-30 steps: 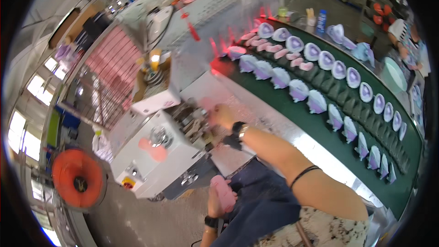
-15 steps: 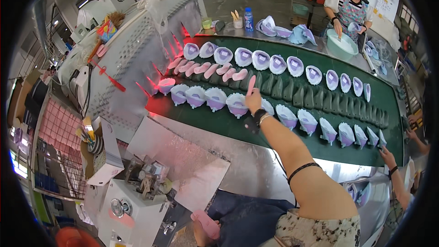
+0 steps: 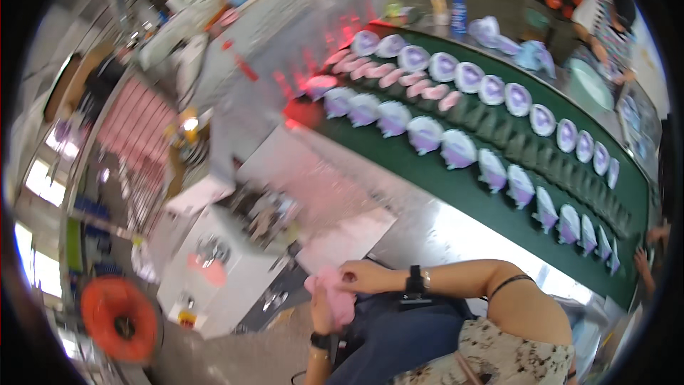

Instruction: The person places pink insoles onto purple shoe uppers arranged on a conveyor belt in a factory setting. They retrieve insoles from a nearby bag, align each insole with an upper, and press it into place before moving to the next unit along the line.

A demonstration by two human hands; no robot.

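Low over my lap, my left hand (image 3: 323, 309) is closed round pink insole-shaped pieces (image 3: 343, 307). My right hand (image 3: 365, 277) meets it there, its fingers curled against the top of the same pieces; motion blur hides the exact grip. Beyond, on a green conveyor belt (image 3: 370, 144), several similar pink pieces (image 3: 390, 77) lie along the near left part of a row of dark shoe soles (image 3: 527, 148). Purple and white shoe uppers form a far row (image 3: 469, 77) and a near row (image 3: 425, 136).
A white machine (image 3: 214, 278) with metal fittings stands left of my hands, an orange fan (image 3: 120, 319) below it. A pale board (image 3: 335, 200) lies before the belt. Red light glows at the perforated metal housing (image 3: 285, 43). A co-worker (image 3: 605, 29) stands by a pale basin (image 3: 590, 84).
My right hand has come back from the belt, where it held a pink piece over the soles, to the pieces in my left hand. The view has swung left and tilted.
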